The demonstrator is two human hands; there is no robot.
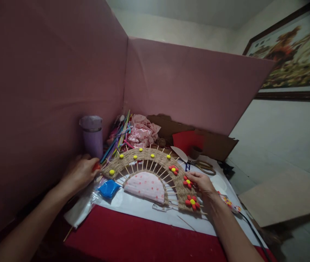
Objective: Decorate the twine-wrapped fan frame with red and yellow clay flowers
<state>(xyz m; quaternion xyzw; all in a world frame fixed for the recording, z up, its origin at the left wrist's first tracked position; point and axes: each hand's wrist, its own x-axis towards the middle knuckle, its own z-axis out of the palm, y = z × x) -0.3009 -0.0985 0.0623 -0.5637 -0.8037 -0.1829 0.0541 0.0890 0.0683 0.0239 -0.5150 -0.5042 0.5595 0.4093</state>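
Note:
A woven twine arch (141, 155) with thin sticks poking out lies around a half-round piece of pink dotted fabric (145, 186). Several yellow dots sit along its left and top, and red flowers with yellow centres (192, 202) are on its right side. My right hand (201, 183) has its fingers together at the arch's right edge, beside the middle flower. My left hand (82, 170) is closed on a red lump (96, 165) left of the arch. A blue packet (109, 189) lies near that hand.
A purple tumbler (93, 138) stands at the back left beside colourful pipe cleaners (116, 138) and crumpled pink fabric (143, 131). Scissors (204, 167) lie at the back right, near cardboard (220, 143). A black cord (254, 233) runs along the right edge.

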